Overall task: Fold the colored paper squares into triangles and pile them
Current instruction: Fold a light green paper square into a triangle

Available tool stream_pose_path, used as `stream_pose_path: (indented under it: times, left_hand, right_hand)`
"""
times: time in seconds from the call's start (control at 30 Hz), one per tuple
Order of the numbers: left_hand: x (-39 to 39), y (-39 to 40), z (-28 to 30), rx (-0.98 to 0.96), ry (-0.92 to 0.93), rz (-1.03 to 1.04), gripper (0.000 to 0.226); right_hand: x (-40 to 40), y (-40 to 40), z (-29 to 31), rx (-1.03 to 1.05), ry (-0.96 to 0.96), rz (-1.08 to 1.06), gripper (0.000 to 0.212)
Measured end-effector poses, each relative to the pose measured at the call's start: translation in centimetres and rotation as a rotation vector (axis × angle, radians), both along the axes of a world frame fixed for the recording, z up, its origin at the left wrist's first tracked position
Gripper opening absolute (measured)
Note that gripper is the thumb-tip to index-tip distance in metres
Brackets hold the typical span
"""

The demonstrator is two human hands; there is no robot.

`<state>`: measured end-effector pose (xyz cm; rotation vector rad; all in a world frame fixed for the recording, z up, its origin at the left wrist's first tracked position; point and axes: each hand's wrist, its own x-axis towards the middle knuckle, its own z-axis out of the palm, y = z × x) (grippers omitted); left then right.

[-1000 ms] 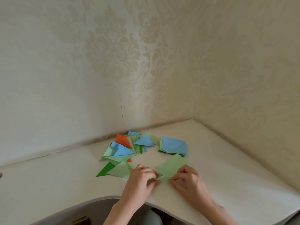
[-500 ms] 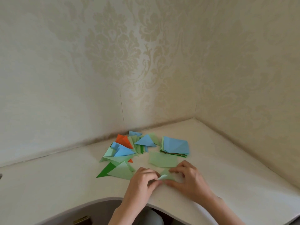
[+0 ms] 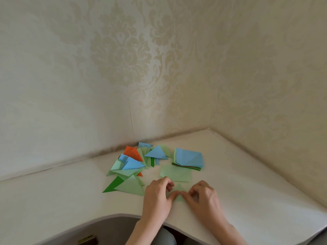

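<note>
Head: hands (image 3: 180, 197) on matte green triangle (image 3: 179, 188)

Cream damask wallpaper (image 3: 123, 55) on two walls meeting at a corner behind a white desk (image 3: 247, 183) with a curved near edge, in soft, even light.

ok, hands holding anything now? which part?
Both the left hand and right hand pinch the small light green paper on the table, at its near folded edge.
</note>
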<state>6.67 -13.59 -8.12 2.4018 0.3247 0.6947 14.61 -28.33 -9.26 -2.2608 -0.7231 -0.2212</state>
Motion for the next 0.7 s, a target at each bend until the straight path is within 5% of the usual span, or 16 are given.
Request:
stream_pose_path:
  times: [0.4, 0.7]
  left_hand:
    - [-0.7, 1.3, -0.1, -0.181, 0.013, -0.020, 0.017]
    - [-1.4, 0.9, 0.4, 0.024, 0.000, -0.013, 0.019]
  right_hand:
    - [0.5, -1.1, 0.5, 0.048, 0.073, 0.104, 0.029]
    - [0.1, -1.2, 0.2, 0.089, 0.080, 0.117, 0.034]
